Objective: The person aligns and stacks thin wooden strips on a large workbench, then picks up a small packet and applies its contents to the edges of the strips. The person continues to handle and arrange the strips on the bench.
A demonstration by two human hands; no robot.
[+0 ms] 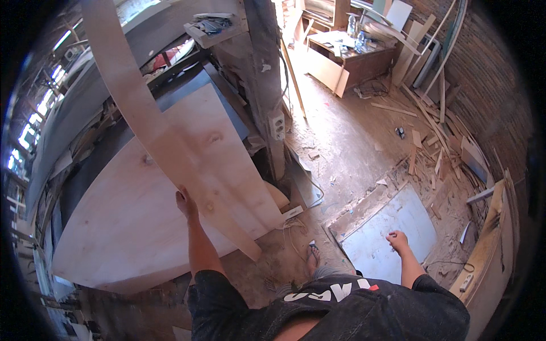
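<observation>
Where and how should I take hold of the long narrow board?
Probably by the near end of the board, coming from the right with the right hand, fingers below and thumb on top. It is flat and slim, and that end juts past the panel; the left hand is at its left edge.

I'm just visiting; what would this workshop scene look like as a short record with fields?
Left hand: at the edge of a long wooden strip
Right hand: over a pale board; contact unclear
Beneath strip: wide plywood sheet
Post: carries a white socket
Far right: wood scraps on the floor
</observation>
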